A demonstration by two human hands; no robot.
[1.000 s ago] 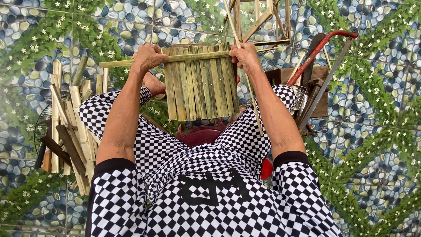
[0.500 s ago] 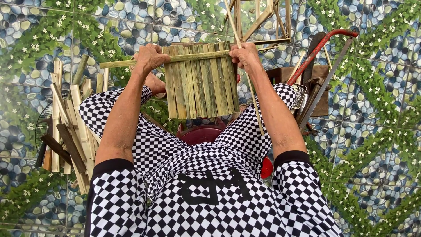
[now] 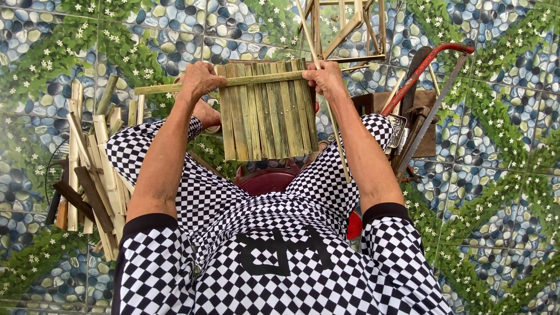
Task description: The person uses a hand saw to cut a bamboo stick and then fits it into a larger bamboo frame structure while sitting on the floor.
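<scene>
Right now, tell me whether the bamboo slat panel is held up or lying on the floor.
Held up: both hands, left hand and right hand, grip the bamboo slat panel above the lap.

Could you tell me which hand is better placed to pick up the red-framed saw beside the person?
Probably the right hand. The red-framed saw lies on that side, near it, while the left hand sits across the bamboo slat panel. Both hands currently hold the panel's top crossbar.

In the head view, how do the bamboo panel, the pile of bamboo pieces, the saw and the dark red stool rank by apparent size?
1. Bamboo panel and pile of bamboo pieces: similar, unsure.
2. Saw.
3. Dark red stool, mostly hidden by the legs.
</scene>
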